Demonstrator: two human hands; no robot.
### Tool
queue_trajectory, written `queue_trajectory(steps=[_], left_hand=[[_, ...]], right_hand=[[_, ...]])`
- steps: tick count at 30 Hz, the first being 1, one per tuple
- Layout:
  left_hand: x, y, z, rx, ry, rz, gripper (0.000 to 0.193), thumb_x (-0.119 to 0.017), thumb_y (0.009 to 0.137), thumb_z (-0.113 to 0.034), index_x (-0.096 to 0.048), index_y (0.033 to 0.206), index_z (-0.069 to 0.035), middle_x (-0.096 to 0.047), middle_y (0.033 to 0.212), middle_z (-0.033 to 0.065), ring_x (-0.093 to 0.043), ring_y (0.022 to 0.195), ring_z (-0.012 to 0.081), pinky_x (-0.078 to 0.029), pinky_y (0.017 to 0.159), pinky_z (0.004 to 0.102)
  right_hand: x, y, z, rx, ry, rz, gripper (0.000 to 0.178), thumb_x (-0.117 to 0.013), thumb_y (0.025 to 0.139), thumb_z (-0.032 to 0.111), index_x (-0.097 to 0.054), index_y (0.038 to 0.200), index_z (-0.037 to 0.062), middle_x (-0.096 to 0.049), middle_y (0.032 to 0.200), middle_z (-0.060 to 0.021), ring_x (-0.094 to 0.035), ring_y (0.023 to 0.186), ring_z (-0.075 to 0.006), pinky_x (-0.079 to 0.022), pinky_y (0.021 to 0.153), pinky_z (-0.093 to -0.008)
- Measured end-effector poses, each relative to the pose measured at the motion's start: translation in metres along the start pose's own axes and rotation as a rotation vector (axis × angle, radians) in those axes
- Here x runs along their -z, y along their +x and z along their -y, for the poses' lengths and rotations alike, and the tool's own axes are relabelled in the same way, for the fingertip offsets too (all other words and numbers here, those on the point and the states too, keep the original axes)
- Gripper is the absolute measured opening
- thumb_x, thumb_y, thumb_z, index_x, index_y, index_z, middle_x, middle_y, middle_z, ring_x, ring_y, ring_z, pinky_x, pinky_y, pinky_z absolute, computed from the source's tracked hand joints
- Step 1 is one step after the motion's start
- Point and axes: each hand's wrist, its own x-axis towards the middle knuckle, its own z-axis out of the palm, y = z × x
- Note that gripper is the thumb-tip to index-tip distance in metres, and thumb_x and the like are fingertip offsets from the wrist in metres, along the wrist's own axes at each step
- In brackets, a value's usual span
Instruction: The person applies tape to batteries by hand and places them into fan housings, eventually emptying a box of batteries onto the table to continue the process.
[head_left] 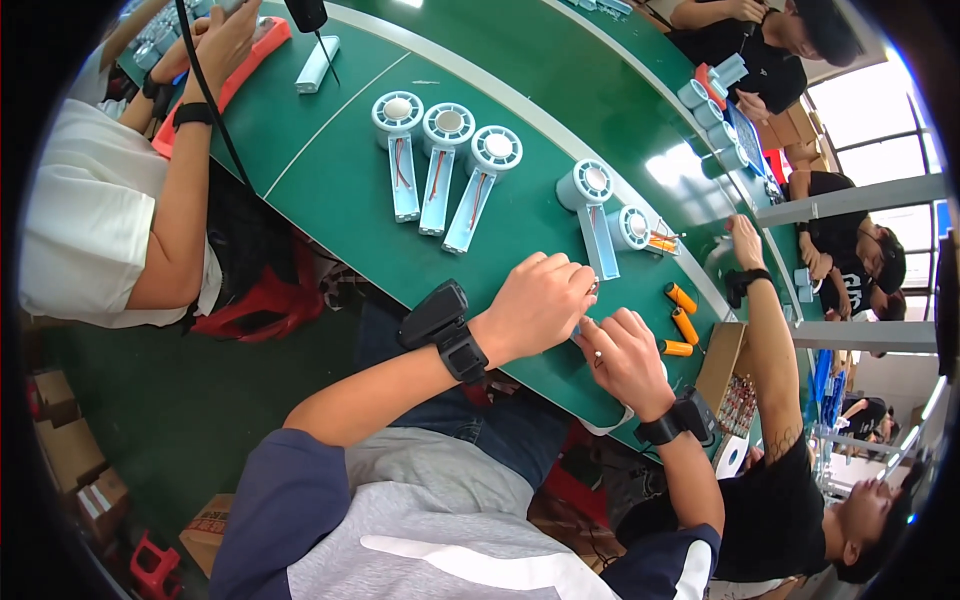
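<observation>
My left hand [538,308] is closed, fingers curled together, over the table's near edge. Right beside it, my right hand [628,362] is closed too, its thumb side nearly touching the left fingers. A sliver of something small and pale blue shows between the two hands; the fingers hide most of it. A small white tip pokes out at my right fingers. Beyond my hands lies a light blue handheld fan [601,241] with an open handle. Another fan [632,228], with an orange cell in its handle, lies beside it. Several loose orange battery cells [684,324] lie right of my right hand.
Three more handheld fans [436,190] with red wires in open handles lie on the green table [340,215]. A cardboard box [728,375] of small parts stands at right. A co-worker's arm [768,330] reaches across there. Another person [150,200] works at left, near a hanging screwdriver [308,14].
</observation>
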Motion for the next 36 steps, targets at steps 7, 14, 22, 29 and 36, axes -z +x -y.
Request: queue_trajectory(steps=[7,14,22,29,36], left_hand=[[0.005,0.002,0.002,-0.040,-0.006,-0.005,0.012,-0.066,0.090,-0.016,-0.059,0.086,-0.007,-0.062,0.080,0.0059,-0.060,0.079,0.0244,-0.046,0.071,0.0378],[0.008,0.007,0.000,-0.051,-0.128,0.054,0.012,-0.069,0.087,-0.015,-0.060,0.088,-0.006,-0.063,0.082,0.0066,-0.060,0.079,0.0267,-0.046,0.071,0.0391],[0.004,-0.003,-0.005,-0.023,-0.169,0.109,0.018,-0.074,0.082,-0.013,-0.060,0.092,-0.007,-0.063,0.089,0.0058,-0.060,0.087,0.0293,-0.047,0.076,0.0407],[0.031,0.018,-0.010,-0.246,-0.087,0.349,0.025,-0.075,0.079,-0.014,-0.061,0.099,-0.007,-0.061,0.109,0.0086,-0.058,0.097,0.0303,-0.048,0.080,0.0411],[0.037,0.023,-0.020,-0.202,0.061,0.609,0.036,-0.072,0.076,-0.005,-0.060,0.110,-0.008,-0.056,0.119,0.0130,-0.055,0.102,0.0351,-0.048,0.085,0.0422]], right_hand=[[-0.006,0.001,-0.010,0.053,0.078,0.081,0.015,-0.073,0.083,0.009,-0.066,0.096,0.0070,-0.049,0.072,-0.0046,-0.050,0.074,-0.0232,-0.043,0.068,-0.0381],[-0.003,0.003,-0.011,-0.018,-0.129,0.146,0.016,-0.070,0.089,0.029,-0.067,0.097,0.0153,-0.054,0.063,-0.0021,-0.054,0.064,-0.0232,-0.045,0.065,-0.0363],[0.037,-0.026,-0.004,-0.204,0.037,0.310,0.034,-0.067,0.092,0.035,-0.067,0.122,0.0205,-0.058,0.058,-0.0050,-0.060,0.052,-0.0261,-0.044,0.051,-0.0385],[0.036,-0.035,0.006,-0.401,0.008,0.376,0.048,-0.068,0.091,0.035,-0.060,0.138,0.0303,-0.060,0.060,-0.0060,-0.062,0.052,-0.0268,-0.046,0.047,-0.0389],[-0.008,-0.056,-0.002,-0.458,0.140,0.092,0.050,-0.066,0.092,0.035,-0.055,0.140,0.0391,-0.064,0.068,-0.0113,-0.066,0.059,-0.0332,-0.051,0.049,-0.0434]])
